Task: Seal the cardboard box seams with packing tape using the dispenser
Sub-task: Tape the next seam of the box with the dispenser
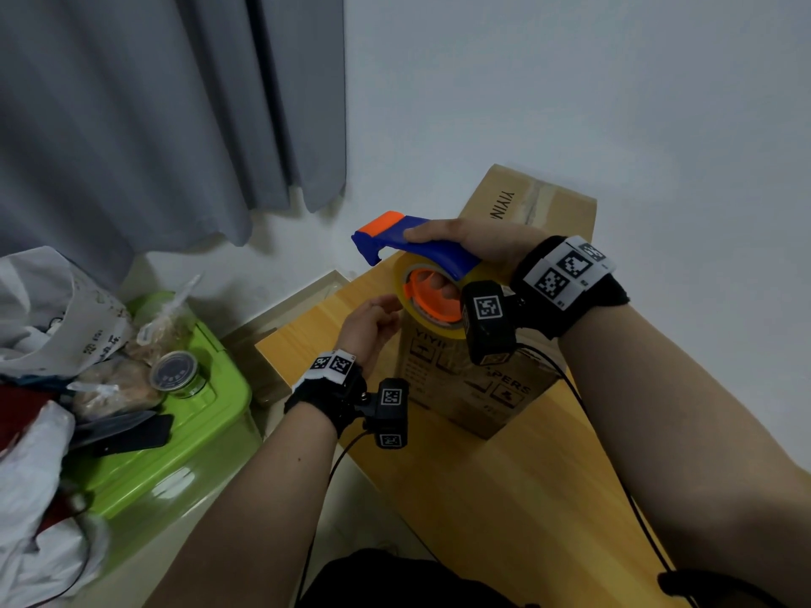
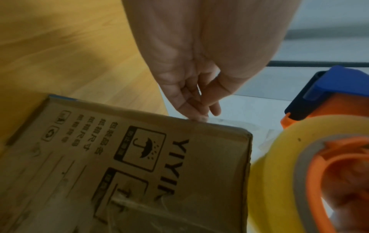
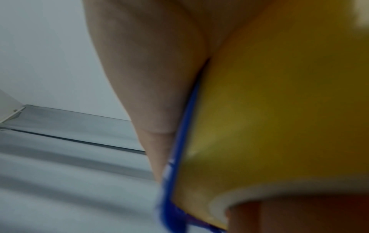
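My right hand (image 1: 465,243) has its fingers wrapped round the dispenser (image 1: 412,247): thumb laid along the top of the blue handle, other fingertips showing inside the orange hub of the tape roll (image 1: 432,300). Firm grasp, the tool is held in the air over the near top edge of the cardboard box (image 1: 478,388).

My left hand (image 2: 191,88) is nearly closed, fingers (image 2: 196,110) drawn together at the box's top edge next to the roll. There may be a clear tape end pinched there, but the film is transparent and the view is soft, so I can't confirm it.

The box stands upright on the wooden tabletop (image 1: 482,498), close to the wall, printed face toward me.

Handling judgement:
- Dispenser: rigid plastic, light. Hold it by the handle, clear of the cutter end.
- Tape: thin, slick on the back, sticky underneath, likely to fold on itself. Pinch only the free end and keep it taut.
- Box: stiff at edges and corners, panels probably flex. It looks light enough to slide, so brace it near a corner when pulling.
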